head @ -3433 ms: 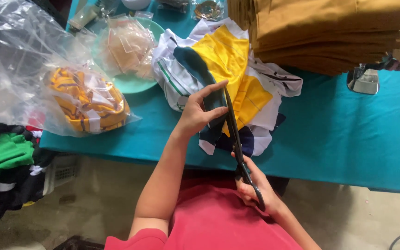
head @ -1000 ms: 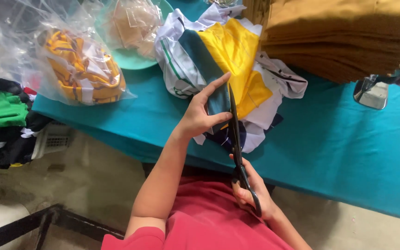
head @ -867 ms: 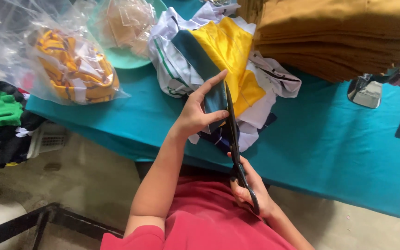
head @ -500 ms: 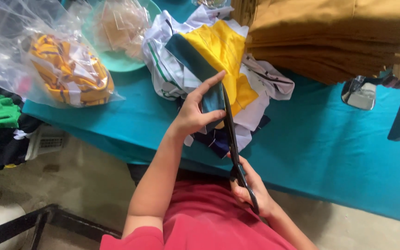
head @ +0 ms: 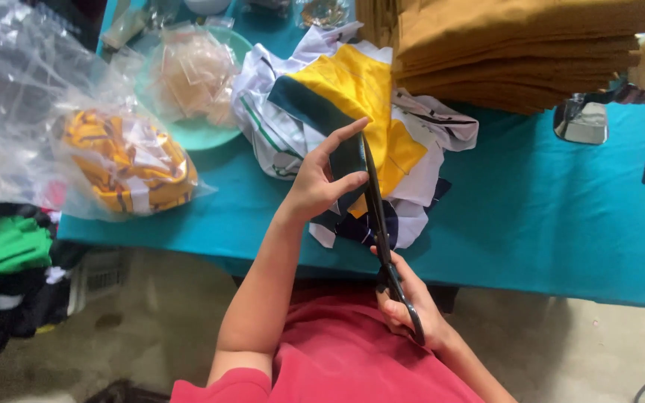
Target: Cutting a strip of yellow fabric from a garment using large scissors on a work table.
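**Scissors at the yellow cloth**

Nearest the camera, over a red shirt (head: 352, 366), the right hand (head: 410, 304) grips the dark handles of long scissors (head: 377, 216), its fingers curled tight through the loops. The blades run up and away from the body, their upper part lying against a piece of yellow cloth with a dark green band (head: 352, 97).

Just beyond, the left hand (head: 322, 183) pinches the lower edge of that cloth, thumb on one side and fingers stretched along the other, right beside the blades. The cloth sits on a heap of white, striped and dark scraps (head: 427, 142) on a table with a teal cover (head: 546, 216).

Left of the heap lies a clear plastic bag of yellow striped fabric (head: 125, 164), and past it a pale green bowl (head: 210, 130) holding small plastic bags. At the far right edge rises a stack of folded tan cloth (head: 516, 45). Green and black clothes (head: 1, 261) lie low on the left, off the table.
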